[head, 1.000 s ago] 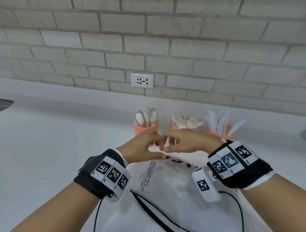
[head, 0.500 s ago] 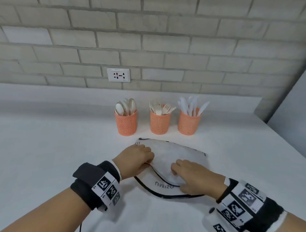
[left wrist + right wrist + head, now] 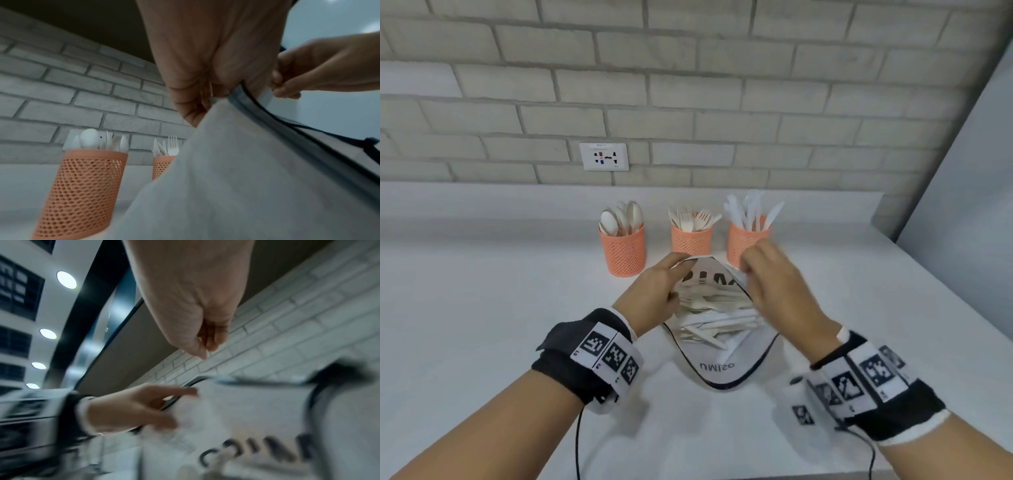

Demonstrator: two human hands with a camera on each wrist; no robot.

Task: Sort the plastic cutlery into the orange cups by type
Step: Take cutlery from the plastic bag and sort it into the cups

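Three orange mesh cups stand in a row at the back: the spoon cup (image 3: 623, 253), the fork cup (image 3: 691, 241) and the knife cup (image 3: 743, 245). In front of them lies a white drawstring bag (image 3: 719, 370) with its mouth open, and a pile of mixed white cutlery (image 3: 715, 315) shows inside. My left hand (image 3: 678, 272) pinches the far rim of the bag and holds it raised. My right hand (image 3: 748, 270) hovers blurred over the bag's right rim. In the right wrist view its fingers (image 3: 202, 347) are curled, thumb against fingertips, with nothing seen between them.
A brick wall with a power socket (image 3: 604, 157) runs behind the cups. A grey panel (image 3: 962, 171) closes off the right side. The white countertop (image 3: 482, 308) stretches to the left, and its front edge lies just below my wrists.
The bag lay flat under both hands; now its mouth is pulled open and the cutlery inside shows. Both hands have moved up and toward the cups.
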